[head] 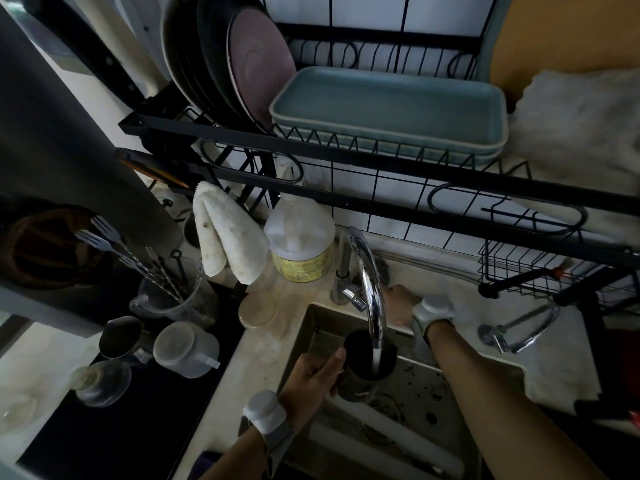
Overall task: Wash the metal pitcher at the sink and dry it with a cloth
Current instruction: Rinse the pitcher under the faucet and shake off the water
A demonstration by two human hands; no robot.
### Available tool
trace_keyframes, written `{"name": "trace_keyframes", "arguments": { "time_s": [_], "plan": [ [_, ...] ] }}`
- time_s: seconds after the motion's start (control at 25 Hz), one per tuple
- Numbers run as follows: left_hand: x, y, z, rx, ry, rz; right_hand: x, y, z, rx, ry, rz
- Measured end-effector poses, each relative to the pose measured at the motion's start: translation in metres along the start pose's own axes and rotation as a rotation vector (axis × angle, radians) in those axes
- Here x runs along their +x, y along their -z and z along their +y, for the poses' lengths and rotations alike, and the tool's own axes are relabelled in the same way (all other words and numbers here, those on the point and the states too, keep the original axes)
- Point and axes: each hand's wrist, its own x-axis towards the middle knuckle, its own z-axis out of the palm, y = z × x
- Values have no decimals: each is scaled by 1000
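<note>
In the head view the wash looks barely begun: the fingers of the left hand [313, 374] curl round the metal pitcher [362, 362], holding it upright over the sink [450, 386] while water from the faucet [370, 282] runs into its mouth. The right hand [398, 303] lies on the tabletop beyond the spout, which hides its fingers, so I cannot tell their state. Rinsing out and drying seem left to do: the white cloth [228, 237] hangs untouched, up and left of the left fingers, well apart.

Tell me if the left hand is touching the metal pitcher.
Touching. Head view: the left hand grips the metal pitcher, thumb against its rim.
</note>
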Motion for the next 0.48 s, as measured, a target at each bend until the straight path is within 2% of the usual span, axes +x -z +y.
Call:
{"name": "trace_keyframes", "arguments": {
  "time_s": [0.48],
  "plan": [
    [2,-1,-4,14,-14,13,-4,-1,-4,-18,-4,-2]
  ]
}}
